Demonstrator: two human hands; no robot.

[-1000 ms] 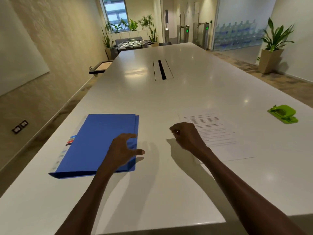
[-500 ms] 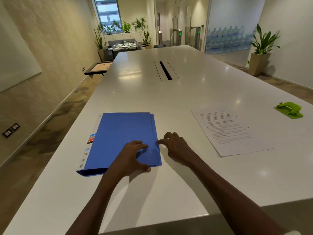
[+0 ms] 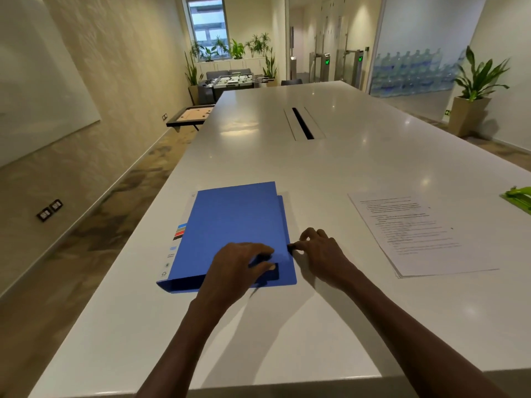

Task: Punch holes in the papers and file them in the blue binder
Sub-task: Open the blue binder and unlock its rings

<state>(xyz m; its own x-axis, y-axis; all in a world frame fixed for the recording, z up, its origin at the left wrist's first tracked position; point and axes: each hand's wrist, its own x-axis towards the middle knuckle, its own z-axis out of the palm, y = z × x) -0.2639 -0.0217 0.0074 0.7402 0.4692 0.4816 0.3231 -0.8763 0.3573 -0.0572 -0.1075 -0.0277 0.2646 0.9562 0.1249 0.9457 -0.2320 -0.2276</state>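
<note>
A closed blue binder [image 3: 235, 225] lies flat on the long white surface [image 3: 359, 162], near the person's edge and towards its left side, with its labelled spine facing left.

The left hand [image 3: 238, 268] rests on the near right part of the binder's front cover; its fingers are bent over the cover and the thumb lies along the near edge, so the grip looks like a light hold on the cover's corner, though how firmly it closes cannot be told.

The right hand [image 3: 321, 254] sits just beside the binder's right edge, knuckles up, with curled fingertips meeting the open edge of the cover about midway to the near corner. This grip appears to pinch or catch that edge; the fingertips are partly hidden under the hand.

To the right of the binder, apart from it, a stack of printed papers [image 3: 419, 234] lies flat on the surface, slightly skewed. Further right, cut off by the frame, a green hole punch [image 3: 518, 198] sits on the surface, well apart from the papers and both hands.

A dark cable slot [image 3: 302, 123] runs along the middle of the surface farther back. A potted plant [image 3: 474, 90] stands on the floor at the right.
</note>
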